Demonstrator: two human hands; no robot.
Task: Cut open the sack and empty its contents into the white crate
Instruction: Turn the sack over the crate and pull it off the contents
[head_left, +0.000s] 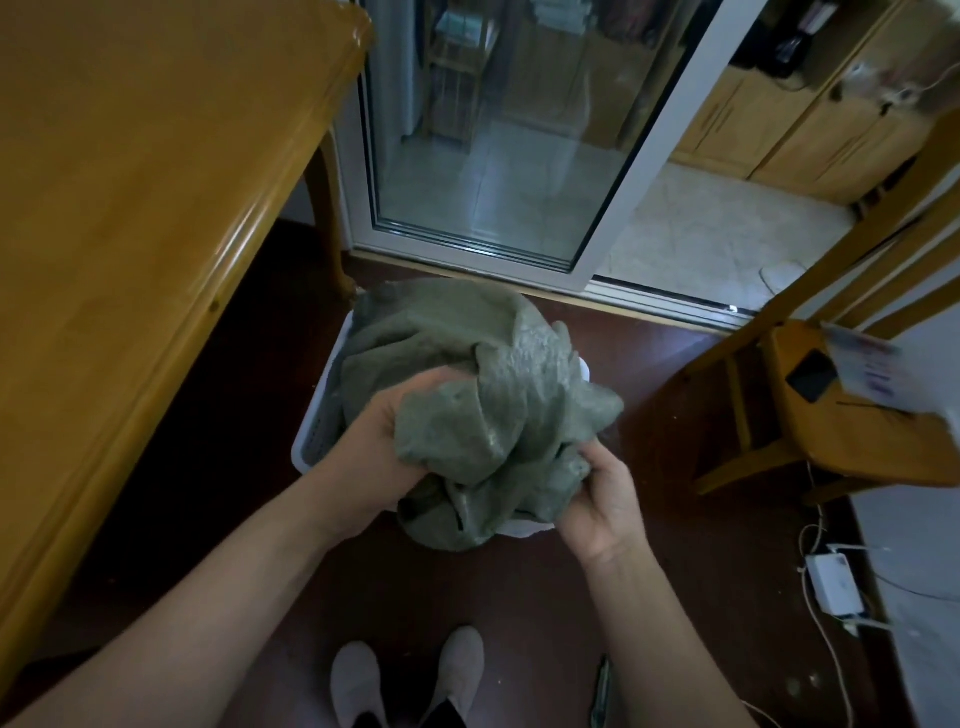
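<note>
A crumpled grey-green woven sack (467, 374) lies bunched over the white crate (318, 431) on the dark floor, covering most of it. Only the crate's left wall and a bit of its near right rim show. My left hand (384, 447) grips the sack's near left side, with the fabric bulging over my fingers. On the near right, my right hand (602, 499) clutches a fold of the sack. What is inside the sack and crate is hidden by the fabric.
A large wooden table (130, 218) fills the left. A wooden chair (831, 415) with papers and a phone stands to the right. A glass sliding door (498, 135) is beyond the crate. A white charger with cables (836, 582) lies at right. A thin dark tool (602, 691) lies on the floor by my feet.
</note>
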